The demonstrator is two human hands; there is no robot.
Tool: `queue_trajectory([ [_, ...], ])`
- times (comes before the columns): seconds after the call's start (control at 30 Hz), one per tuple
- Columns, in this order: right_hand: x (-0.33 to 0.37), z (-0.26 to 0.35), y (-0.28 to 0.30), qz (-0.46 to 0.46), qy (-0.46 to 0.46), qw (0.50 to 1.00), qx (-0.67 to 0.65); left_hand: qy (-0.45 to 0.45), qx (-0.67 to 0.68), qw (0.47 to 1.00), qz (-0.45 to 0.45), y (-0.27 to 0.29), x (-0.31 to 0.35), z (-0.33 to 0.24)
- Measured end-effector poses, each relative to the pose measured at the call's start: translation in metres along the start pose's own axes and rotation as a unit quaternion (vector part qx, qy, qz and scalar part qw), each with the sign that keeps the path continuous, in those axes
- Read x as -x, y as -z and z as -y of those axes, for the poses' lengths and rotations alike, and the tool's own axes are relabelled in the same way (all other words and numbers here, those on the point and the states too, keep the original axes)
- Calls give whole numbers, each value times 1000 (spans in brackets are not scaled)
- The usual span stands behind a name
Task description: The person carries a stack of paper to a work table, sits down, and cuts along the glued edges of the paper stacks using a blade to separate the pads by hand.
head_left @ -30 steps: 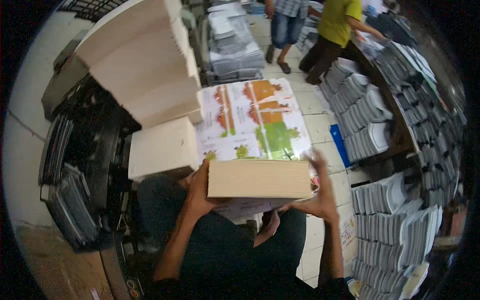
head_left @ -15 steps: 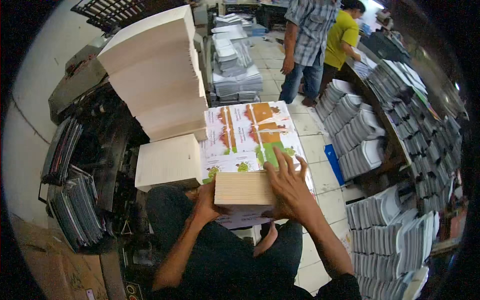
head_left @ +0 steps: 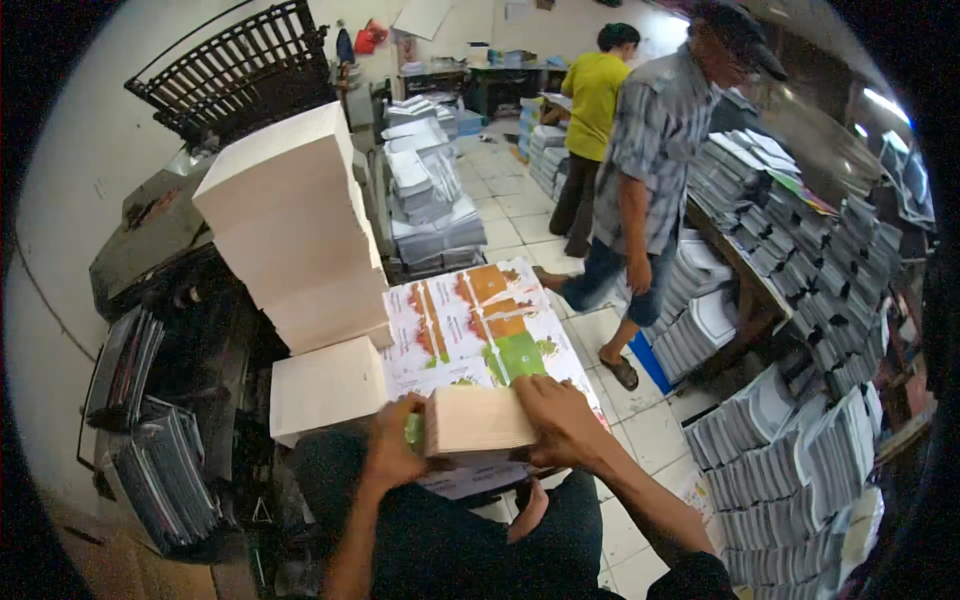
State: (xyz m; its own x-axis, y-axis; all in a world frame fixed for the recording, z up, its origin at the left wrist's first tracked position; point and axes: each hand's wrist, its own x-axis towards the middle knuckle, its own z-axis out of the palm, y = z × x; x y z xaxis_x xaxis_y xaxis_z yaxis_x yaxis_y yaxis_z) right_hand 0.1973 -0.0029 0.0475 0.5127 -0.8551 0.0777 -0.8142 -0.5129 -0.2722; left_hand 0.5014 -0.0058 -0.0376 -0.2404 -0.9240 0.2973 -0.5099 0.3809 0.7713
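Above my lap, both hands hold a block of cream-coloured booklets with its cut paper edges facing me. My left hand grips its left end, fingers curled round the side. At the opposite end, my right hand is closed round the block with its fingers over the top corner. Beneath and beyond lies a table surface covered with a colourful printed sheet in white, orange and green. A lower cream paper stack sits just left of my left hand, in front of a tall leaning paper stack.
Dark machinery stands along the left. Grey-white paper bundles pile up on the right, with more stacks at the back. A person in a plaid shirt walks on the tiled floor; another in a yellow shirt stands farther off.
My right fingers, spread before, have closed over the block's end. The block's ridged face looks smoother. The person in plaid has stepped nearer, and my view has tipped upward.
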Motion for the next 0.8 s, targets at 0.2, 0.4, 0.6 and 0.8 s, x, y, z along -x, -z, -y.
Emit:
queue_trajectory([
  [0.2, 19, -16, -22, -96, -61, 944, -310, -140, -102, 984, 31, 48, -55, -153],
  [0.4, 19, -45, -108, -117, -45, 921, -369, -132, -148, 976, 91, 23, -48, -119],
  [0.6, 23, -51, -117, -92, -76, 916, -382, -15, 132, 989, 59, 23, -17, -66],
  [0.8, 33, -58, -123, -117, -100, 900, -407, 74, 94, 991, 55, -5, -20, -36],
])
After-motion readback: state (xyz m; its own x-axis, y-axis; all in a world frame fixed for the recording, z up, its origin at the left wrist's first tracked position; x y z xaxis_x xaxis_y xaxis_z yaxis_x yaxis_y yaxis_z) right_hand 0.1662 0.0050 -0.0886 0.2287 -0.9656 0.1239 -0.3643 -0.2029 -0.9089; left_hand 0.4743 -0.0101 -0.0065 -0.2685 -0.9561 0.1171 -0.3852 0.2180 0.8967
